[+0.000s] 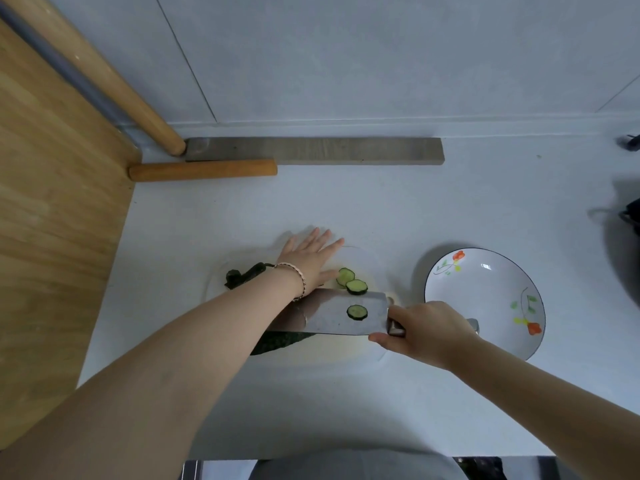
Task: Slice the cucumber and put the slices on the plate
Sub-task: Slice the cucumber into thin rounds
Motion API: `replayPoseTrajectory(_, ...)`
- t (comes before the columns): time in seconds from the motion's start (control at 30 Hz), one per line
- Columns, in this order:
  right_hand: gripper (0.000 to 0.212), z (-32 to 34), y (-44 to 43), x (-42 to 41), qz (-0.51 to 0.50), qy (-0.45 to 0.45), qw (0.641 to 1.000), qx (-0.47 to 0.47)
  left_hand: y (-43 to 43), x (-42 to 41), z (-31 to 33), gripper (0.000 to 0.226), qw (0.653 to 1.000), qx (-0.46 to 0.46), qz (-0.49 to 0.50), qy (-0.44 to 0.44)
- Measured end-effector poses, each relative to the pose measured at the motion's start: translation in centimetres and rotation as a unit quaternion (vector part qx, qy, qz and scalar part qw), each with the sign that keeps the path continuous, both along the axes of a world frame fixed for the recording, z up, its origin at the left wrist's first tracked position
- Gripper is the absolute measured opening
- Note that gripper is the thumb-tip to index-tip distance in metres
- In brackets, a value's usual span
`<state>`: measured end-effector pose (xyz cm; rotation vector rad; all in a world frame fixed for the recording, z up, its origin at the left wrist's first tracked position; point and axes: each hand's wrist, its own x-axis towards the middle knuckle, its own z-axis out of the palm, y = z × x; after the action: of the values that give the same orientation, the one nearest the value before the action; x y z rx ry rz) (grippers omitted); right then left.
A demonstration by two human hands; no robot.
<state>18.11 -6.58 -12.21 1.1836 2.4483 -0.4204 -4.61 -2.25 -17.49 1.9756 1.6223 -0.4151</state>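
While the right hand has its grip clamped round the cleaver handle, cucumber slices look ready to be gathered for the plate.
Head view: the left hand lies flat, fingers straight, grip apart, thumb beside two slices just beyond the blade; a third slice rests on the blade, left of the right grip. Dark green under the blade's near edge is likely the uncut cucumber. The plate, just right of the right grip, holds no slices: slicing looks barely begun, transfer not yet done.
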Motion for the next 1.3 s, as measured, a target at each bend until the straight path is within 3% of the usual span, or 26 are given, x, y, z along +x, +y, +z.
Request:
replayPoseTrajectory(0.07,0.055,0.1,0.0,0.3,-0.005,0.003,1.0,0.007,0.1,-0.6,0.6,0.061,1.0,0.014,0.025,0.011)
replayPoseTrajectory(0.13,0.05,0.0,0.1,0.5,-0.007,0.008,1.0,0.007,0.0,-0.7,1.3,0.07,0.998,0.0,0.042,-0.036)
replayPoseTrajectory(0.27,0.057,-0.2,0.3,0.3,0.009,0.011,1.0,0.022,-0.9,1.5,2.5,0.085,0.995,-0.035,-0.002,-0.093)
replayPoseTrajectory(0.57,0.061,0.0,0.0,-0.6,0.014,0.016,1.0,0.016,-0.2,1.0,0.9,0.063,0.995,-0.045,0.075,-0.039)
replayPoseTrajectory(0.7,0.06,0.0,0.0,-0.4,-0.001,0.013,1.0,0.017,-1.8,1.5,3.1,0.08,0.992,-0.05,-0.004,-0.117)
replayPoseTrajectory(0.8,0.059,0.2,0.2,-0.6,-0.008,0.009,1.0,0.014,-2.9,1.9,3.1,0.082,0.994,-0.061,-0.045,-0.084)
replayPoseTrajectory(1.13,0.063,0.8,-0.5,0.2,-0.009,0.005,1.0,0.015,0.2,0.5,1.3,0.067,0.997,-0.037,0.068,0.002)
replayPoseTrajectory(1.23,0.045,1.4,-1.1,1.3,-0.072,0.011,0.997,-0.013,0.7,-0.6,3.7,0.057,0.989,0.018,0.139,-0.047)
replayPoseTrajectory(1.3,0.038,1.4,-1.6,2.2,-0.158,0.044,0.985,-0.042,0.1,-1.8,5.7,0.039,0.956,0.092,0.244,-0.131)
